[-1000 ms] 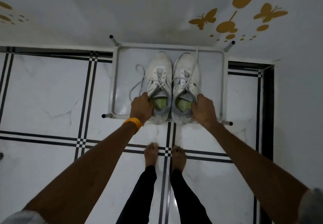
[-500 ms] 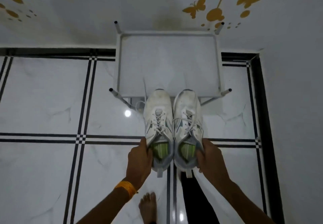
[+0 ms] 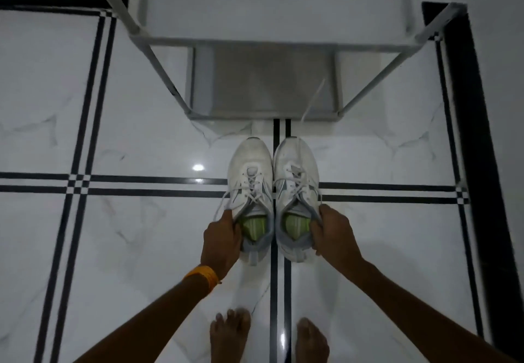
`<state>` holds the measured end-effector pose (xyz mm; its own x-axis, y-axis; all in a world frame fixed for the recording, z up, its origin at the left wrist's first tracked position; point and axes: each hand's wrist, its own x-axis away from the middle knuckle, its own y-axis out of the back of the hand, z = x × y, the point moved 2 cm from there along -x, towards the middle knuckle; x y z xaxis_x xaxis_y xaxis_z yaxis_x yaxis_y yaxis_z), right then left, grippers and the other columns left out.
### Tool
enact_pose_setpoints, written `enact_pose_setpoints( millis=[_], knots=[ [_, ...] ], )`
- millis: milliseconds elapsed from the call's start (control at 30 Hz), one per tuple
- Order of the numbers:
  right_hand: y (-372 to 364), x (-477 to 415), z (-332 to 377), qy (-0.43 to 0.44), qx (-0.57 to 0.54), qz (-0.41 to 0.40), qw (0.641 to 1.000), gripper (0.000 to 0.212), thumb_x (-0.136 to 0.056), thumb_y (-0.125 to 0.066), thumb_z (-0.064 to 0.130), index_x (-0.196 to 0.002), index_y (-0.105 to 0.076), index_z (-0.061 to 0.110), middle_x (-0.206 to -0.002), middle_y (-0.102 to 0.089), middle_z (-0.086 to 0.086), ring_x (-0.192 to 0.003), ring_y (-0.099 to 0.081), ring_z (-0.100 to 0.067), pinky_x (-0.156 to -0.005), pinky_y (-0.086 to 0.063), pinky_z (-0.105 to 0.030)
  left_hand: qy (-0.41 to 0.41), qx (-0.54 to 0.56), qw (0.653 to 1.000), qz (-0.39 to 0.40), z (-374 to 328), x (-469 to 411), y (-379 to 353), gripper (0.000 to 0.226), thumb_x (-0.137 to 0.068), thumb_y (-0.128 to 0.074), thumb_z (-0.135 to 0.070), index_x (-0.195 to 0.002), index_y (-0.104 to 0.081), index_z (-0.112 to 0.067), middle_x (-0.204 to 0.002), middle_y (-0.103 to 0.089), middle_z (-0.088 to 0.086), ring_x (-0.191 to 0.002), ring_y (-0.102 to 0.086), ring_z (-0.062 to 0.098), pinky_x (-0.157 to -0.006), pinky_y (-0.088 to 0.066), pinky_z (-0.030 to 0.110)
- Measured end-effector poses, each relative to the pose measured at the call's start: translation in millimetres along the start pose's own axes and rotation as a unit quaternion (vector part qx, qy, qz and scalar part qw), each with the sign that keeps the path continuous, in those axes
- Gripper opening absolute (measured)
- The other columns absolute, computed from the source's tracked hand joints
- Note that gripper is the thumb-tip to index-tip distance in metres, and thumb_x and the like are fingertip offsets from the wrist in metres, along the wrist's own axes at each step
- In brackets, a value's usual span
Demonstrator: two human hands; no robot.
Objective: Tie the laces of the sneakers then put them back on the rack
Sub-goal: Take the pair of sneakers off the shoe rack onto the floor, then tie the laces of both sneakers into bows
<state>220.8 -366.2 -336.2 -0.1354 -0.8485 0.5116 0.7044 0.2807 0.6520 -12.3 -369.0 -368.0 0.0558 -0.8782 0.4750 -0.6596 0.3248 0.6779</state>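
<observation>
Two white sneakers with green insoles sit side by side over the tiled floor, toes pointing at the rack. My left hand (image 3: 221,245) grips the collar of the left sneaker (image 3: 250,181), and my right hand (image 3: 330,235) grips the collar of the right sneaker (image 3: 296,177). Their laces are loose; one strand (image 3: 312,103) trails from the right sneaker up toward the rack. The grey metal rack (image 3: 269,42) stands just beyond the toes, with nothing on its shelves.
My bare feet (image 3: 231,334) stand on the white marble floor (image 3: 127,249) with black stripe lines, just behind the sneakers. A black border strip (image 3: 479,164) runs along the right side. The white wall is behind the rack.
Both sneakers have left the rack's top shelf and come down and toward me in my hands, now low over the floor. My view has dropped closer to the floor.
</observation>
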Motion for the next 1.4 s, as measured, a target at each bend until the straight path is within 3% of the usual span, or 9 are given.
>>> enact_pose_setpoints(
  millis=[267,433,533,633,767,1000,1133,1267,1400],
  knots=[
    [-65.6,-74.8,-75.5,0.026,0.024,0.003,0.999,0.010,-0.093,-0.053,0.015,-0.092,-0.057,0.006,-0.083,-0.066,-0.017,-0.069,-0.066,-0.031,-0.063,-0.059,-0.046,-0.070,-0.008,0.997,-0.024,54.3,-68.6,-85.5,0.026,-0.099,-0.044,-0.015,-0.121,-0.052,-0.002,-0.086,-0.069,0.016,-0.073,-0.066,0.033,-0.064,-0.054,0.037],
    [-64.8,-86.6,-94.2,0.037,0.119,0.047,0.991,0.012,-0.094,-0.055,0.034,-0.091,-0.055,0.023,-0.094,-0.069,-0.006,-0.072,-0.064,-0.016,-0.054,-0.046,-0.021,-0.121,0.089,0.988,-0.040,66.9,-76.6,-100.3,0.019,-0.100,-0.042,-0.034,-0.099,-0.056,-0.021,-0.063,-0.061,-0.006,-0.058,-0.061,0.008,-0.051,-0.041,0.014],
    [-38.4,-80.4,-86.0,0.055,0.290,-0.054,0.954,0.062,-0.086,-0.046,0.066,-0.132,-0.049,0.025,-0.131,-0.054,0.003,-0.100,-0.064,-0.018,-0.077,-0.054,-0.035,-0.140,0.082,0.978,-0.134,76.0,-77.4,-87.5,0.035,-0.100,-0.036,-0.047,-0.082,-0.057,-0.026,-0.057,-0.058,-0.006,-0.066,-0.060,0.008,-0.052,-0.040,0.012],
    [-26.8,-74.7,-60.5,0.164,0.112,-0.168,0.966,0.047,-0.088,-0.056,0.050,-0.127,-0.057,0.024,-0.119,-0.061,0.010,-0.082,-0.067,-0.011,-0.074,-0.057,-0.040,-0.159,0.107,0.958,-0.213,82.3,-82.9,-75.4,0.024,-0.099,-0.045,-0.039,-0.085,-0.057,-0.023,-0.069,-0.061,-0.005,-0.059,-0.061,0.013,-0.052,-0.046,0.022],
    [-66.2,-86.0,-24.9,0.173,-0.042,-0.058,0.982,0.015,-0.090,-0.063,0.028,-0.100,-0.073,0.022,-0.090,-0.072,0.010,-0.067,-0.066,-0.005,-0.066,-0.055,-0.024,-0.250,0.121,0.951,-0.139,71.9,-89.0,-78.8,0.016,-0.097,-0.053,-0.023,-0.111,-0.060,-0.023,-0.105,-0.062,-0.009,-0.079,-0.066,0.011,-0.064,-0.052,0.019],
    [-108.8,-107.9,-8.6,0.154,-0.065,-0.010,0.986,0.026,-0.092,-0.063,0.022,-0.081,-0.070,0.000,-0.062,-0.070,-0.013,-0.038,-0.059,-0.012,-0.044,-0.049,-0.022,-0.299,0.009,0.949,-0.101,58.5,-104.9,-75.5,0.008,-0.094,-0.057,-0.018,-0.087,-0.057,-0.016,-0.082,-0.060,-0.001,-0.066,-0.063,0.015,-0.059,-0.055,0.030],
    [-111.9,-109.6,-6.3,0.063,-0.208,0.005,0.976,0.013,-0.092,-0.059,0.008,-0.081,-0.063,0.001,-0.065,-0.062,-0.006,-0.047,-0.055,-0.010,-0.044,-0.045,-0.020,-0.233,0.140,0.960,-0.060,53.3,-98.7,-68.8,0.015,-0.100,-0.045,-0.015,-0.088,-0.051,-0.008,-0.080,-0.066,0.011,-0.062,-0.065,0.027,-0.050,-0.052,0.023],
    [-117.4,-106.4,-12.7,-0.022,-0.440,0.030,0.897,0.017,-0.098,-0.045,0.005,-0.084,-0.055,0.007,-0.079,-0.065,-0.009,-0.057,-0.055,-0.013,-0.051,-0.045,-0.020,-0.126,0.256,0.958,-0.035,49.8,-109.5,-70.9,0.021,-0.096,-0.045,-0.017,-0.075,-0.047,-0.015,-0.073,-0.053,0.008,-0.065,-0.048,0.021,-0.059,-0.042,0.035],
    [-124.5,-110.4,-22.3,0.013,-0.430,-0.006,0.903,0.018,-0.097,-0.041,0.004,-0.082,-0.044,0.011,-0.066,-0.047,-0.004,-0.050,-0.038,-0.011,-0.045,-0.032,-0.021,-0.135,0.253,0.956,-0.066,43.4,-111.0,-77.2,0.040,-0.077,-0.069,-0.014,-0.057,-0.034,-0.020,-0.060,-0.039,0.006,-0.060,-0.038,0.019,-0.056,-0.034,0.035]
  ],
)
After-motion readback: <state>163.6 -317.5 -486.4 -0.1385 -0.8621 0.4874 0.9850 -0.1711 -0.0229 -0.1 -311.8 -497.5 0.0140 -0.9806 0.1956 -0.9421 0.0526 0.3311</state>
